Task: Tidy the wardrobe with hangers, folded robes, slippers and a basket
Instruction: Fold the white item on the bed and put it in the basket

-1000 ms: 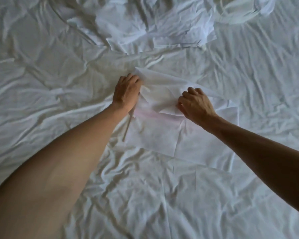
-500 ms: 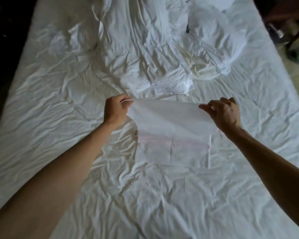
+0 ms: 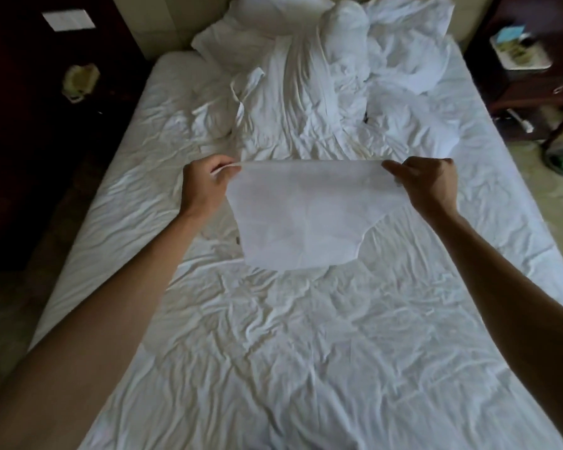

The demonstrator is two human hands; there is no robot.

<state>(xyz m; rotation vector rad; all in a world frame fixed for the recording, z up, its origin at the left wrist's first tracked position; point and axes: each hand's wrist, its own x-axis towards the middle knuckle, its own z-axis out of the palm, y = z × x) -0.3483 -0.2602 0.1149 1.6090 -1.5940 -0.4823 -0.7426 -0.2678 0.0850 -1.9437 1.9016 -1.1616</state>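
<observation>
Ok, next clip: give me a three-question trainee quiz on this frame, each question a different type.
1. True or false: the white cloth lies flat on the bed sheet.
2. Multiple choice: where does the left hand hold the cloth? A) its bottom edge B) its top left corner C) its middle
3. Short answer: what lies heaped at the far end of the bed, beyond the cloth?

Key:
1. False. The cloth hangs stretched between the left hand and the right hand, its top edge lifted.
2. B
3. A pile of crumpled white linen and pillows.
</observation>
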